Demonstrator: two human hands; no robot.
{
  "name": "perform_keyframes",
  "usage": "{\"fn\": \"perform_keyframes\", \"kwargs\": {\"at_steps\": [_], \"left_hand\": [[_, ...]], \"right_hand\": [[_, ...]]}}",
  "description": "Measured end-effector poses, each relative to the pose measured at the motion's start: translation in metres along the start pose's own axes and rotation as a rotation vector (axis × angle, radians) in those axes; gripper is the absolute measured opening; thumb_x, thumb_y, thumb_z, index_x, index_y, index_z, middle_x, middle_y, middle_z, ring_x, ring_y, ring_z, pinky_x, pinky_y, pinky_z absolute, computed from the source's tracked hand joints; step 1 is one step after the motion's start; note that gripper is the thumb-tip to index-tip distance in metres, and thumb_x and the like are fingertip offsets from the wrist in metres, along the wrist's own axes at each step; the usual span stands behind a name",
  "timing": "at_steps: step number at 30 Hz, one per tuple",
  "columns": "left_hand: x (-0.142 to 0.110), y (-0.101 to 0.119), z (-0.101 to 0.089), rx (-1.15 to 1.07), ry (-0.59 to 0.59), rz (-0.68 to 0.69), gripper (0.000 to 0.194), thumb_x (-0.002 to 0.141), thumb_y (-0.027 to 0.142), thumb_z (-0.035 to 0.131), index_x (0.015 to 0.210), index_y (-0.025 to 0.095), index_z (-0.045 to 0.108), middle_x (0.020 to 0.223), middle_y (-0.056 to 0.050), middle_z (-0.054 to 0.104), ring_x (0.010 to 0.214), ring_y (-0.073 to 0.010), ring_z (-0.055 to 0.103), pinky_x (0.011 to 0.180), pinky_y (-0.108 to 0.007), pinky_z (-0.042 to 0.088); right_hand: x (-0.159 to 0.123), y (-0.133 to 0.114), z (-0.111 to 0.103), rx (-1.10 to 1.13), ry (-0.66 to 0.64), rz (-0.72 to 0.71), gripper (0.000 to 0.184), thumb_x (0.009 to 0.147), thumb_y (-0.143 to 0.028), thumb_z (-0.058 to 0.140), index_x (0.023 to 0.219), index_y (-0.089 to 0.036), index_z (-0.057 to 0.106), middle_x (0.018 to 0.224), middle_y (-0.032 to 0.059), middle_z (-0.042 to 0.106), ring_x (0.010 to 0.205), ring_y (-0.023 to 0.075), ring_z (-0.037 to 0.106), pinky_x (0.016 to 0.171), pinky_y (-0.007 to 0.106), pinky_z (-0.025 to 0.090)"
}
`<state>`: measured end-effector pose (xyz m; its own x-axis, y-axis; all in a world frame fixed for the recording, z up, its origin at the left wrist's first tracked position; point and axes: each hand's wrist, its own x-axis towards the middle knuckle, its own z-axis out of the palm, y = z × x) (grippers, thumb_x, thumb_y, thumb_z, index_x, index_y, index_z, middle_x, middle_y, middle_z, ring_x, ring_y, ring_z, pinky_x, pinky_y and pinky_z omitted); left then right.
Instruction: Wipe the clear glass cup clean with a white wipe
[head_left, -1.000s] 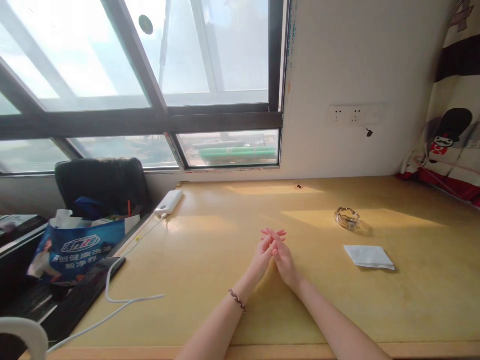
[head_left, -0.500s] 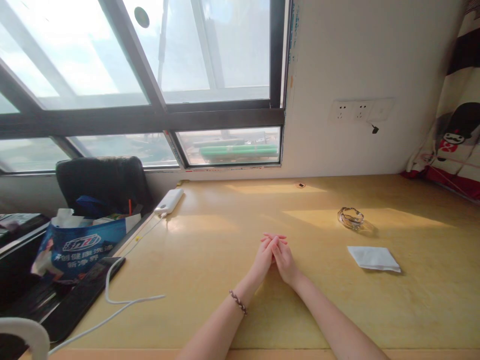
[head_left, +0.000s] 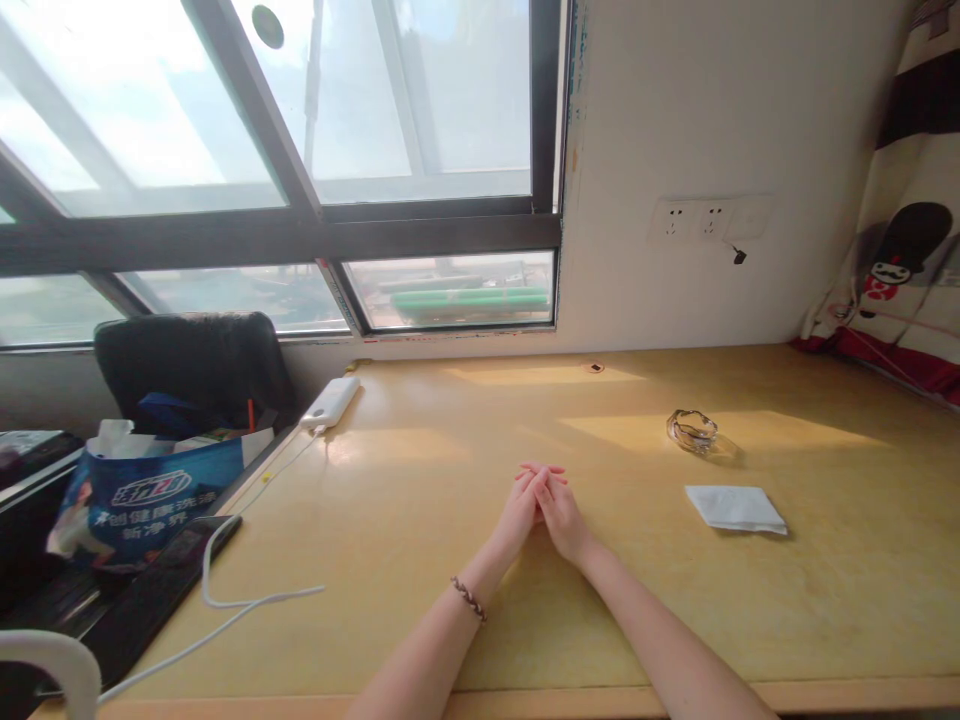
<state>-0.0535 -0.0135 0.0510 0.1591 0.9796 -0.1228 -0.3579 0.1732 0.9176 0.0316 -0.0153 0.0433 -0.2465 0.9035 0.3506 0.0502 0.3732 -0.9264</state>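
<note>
My left hand [head_left: 519, 510] and my right hand [head_left: 564, 517] rest together on the yellow wooden desk [head_left: 420, 500], near its middle. Their fingers are pressed against each other and cross at the tips, with nothing between them. A braided bracelet [head_left: 469, 598] sits on my left wrist. Both forearms lie on the desk and reach back to its front edge. The nearest things are a folded white tissue [head_left: 736, 508] to the right and a small glass ashtray [head_left: 692, 430] behind it.
A white power bank [head_left: 330, 402] lies at the desk's back left, its white cable [head_left: 247, 600] looping toward a black phone [head_left: 161, 590]. A blue bag [head_left: 135, 497] and a black chair [head_left: 195, 362] stand left of the desk. Wall sockets [head_left: 705, 222] and a patterned cushion [head_left: 900, 270] are at the right.
The hands stay pressed together in about the same spot. The camera has shifted slightly, so everything has slid a little in the picture.
</note>
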Motion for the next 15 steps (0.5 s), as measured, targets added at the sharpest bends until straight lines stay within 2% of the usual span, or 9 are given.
{"fn": "perform_keyframes", "kwargs": {"at_steps": [15], "left_hand": [[-0.001,0.003,0.0004,-0.026,-0.013,-0.05,0.044,0.069,0.051,0.055,0.092,0.014,0.059,0.093,-0.009,0.06,0.077,-0.0161,0.055,0.063,-0.023,0.042]], "right_hand": [[0.0003,-0.0031,-0.0011,-0.037,-0.003,0.004,0.041,0.087,-0.044,0.031,0.115,-0.021,0.05,0.109,0.0077,0.059,0.105,0.0196,0.052,0.091,0.036,0.041]]}}
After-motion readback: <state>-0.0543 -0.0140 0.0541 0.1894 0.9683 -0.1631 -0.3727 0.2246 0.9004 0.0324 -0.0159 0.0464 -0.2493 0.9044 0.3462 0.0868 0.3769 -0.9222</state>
